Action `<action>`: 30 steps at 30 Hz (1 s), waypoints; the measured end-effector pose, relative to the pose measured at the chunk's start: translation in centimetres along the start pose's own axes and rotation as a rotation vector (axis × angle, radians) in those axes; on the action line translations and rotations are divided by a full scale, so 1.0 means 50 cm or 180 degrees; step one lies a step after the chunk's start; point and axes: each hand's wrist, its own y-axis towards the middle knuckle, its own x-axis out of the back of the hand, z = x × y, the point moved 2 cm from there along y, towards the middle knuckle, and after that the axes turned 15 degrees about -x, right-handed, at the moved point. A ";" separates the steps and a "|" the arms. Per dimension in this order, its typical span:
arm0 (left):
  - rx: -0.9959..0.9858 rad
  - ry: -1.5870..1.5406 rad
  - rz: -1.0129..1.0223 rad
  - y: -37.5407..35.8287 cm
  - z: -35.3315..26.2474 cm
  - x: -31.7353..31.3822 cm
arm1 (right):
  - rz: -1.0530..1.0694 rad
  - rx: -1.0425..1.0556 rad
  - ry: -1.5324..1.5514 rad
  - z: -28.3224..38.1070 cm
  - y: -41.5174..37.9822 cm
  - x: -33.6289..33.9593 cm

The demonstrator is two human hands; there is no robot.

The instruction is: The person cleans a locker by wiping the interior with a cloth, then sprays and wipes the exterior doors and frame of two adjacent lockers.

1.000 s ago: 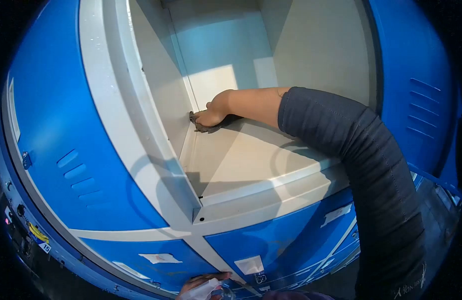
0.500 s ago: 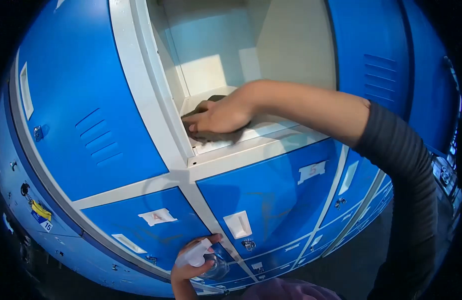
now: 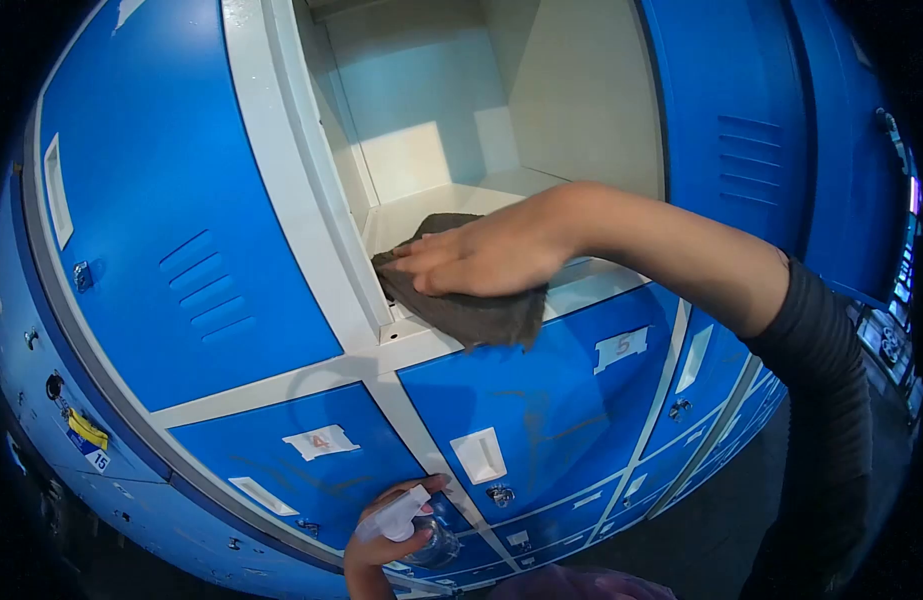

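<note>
My right hand presses a dark grey-brown cloth against the front of an open locker compartment's floor. Its fingers lie over the cloth near the left front corner, and part of the cloth hangs over the front edge. Low in the view, my left hand is wrapped round a clear spray bottle with a white spray head. That bottle is beside the locker door labelled 4.
Blue locker doors surround the open compartment, including the door labelled 5 below and a vented door at left. Locks and handles jut from the doors. A yellow and blue tag numbered 15 hangs at far left.
My right hand has moved slightly right and toward me with the cloth, which now spreads over the front edge. The left hand keeps holding the spray bottle in nearly the same place.
</note>
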 end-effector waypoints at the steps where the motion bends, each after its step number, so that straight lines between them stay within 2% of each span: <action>1: 0.0014 0.0024 0.0008 0.004 -0.004 -0.002 | 0.0143 -0.0095 0.0000 -0.003 0.015 0.003; 4: -0.0070 0.0021 -0.0039 0.000 0.003 -0.003 | 0.0469 -0.0268 -0.0223 -0.019 0.102 0.009; 8: 0.0031 0.0061 -0.0170 -0.003 0.002 -0.007 | 0.0405 -0.0702 -0.0113 -0.062 0.211 0.011; 11: 0.0746 0.0222 -0.0441 0.001 -0.016 -0.011 | 0.0544 -0.1088 -0.0307 -0.087 0.272 0.025; 13: 0.0207 0.0080 -0.0596 -0.023 0.015 -0.021 | 0.0614 -0.1426 -0.0319 -0.093 0.283 0.039; 15: 0.0291 -0.0532 -0.0437 -0.037 0.030 -0.002 | 0.0675 -0.1584 -0.0282 -0.103 0.298 0.046; 16: 0.0612 -0.0782 -0.0443 -0.051 0.043 0.009 | 0.0777 -0.1664 -0.0194 -0.111 0.309 0.048; 18: 0.0847 -0.0300 -0.0399 -0.068 0.042 0.013 | 0.0826 -0.1789 -0.0034 -0.131 0.333 0.048; 21: 0.0658 -0.0131 -0.0231 -0.042 0.044 0.013 | 0.0624 -0.1948 0.0068 -0.171 0.374 0.050; 24: 0.0591 -0.0101 -0.0139 -0.028 0.053 0.015 | 0.0748 -0.1936 -0.0146 -0.204 0.429 0.055; 29: 0.0593 -0.0034 -0.0062 -0.022 0.066 0.028 | 0.0649 -0.1347 -0.0042 -0.301 0.577 0.022; 30: 0.0587 -0.0023 -0.0041 -0.023 0.067 0.029 | 0.0572 -0.1318 0.0011 -0.300 0.560 0.020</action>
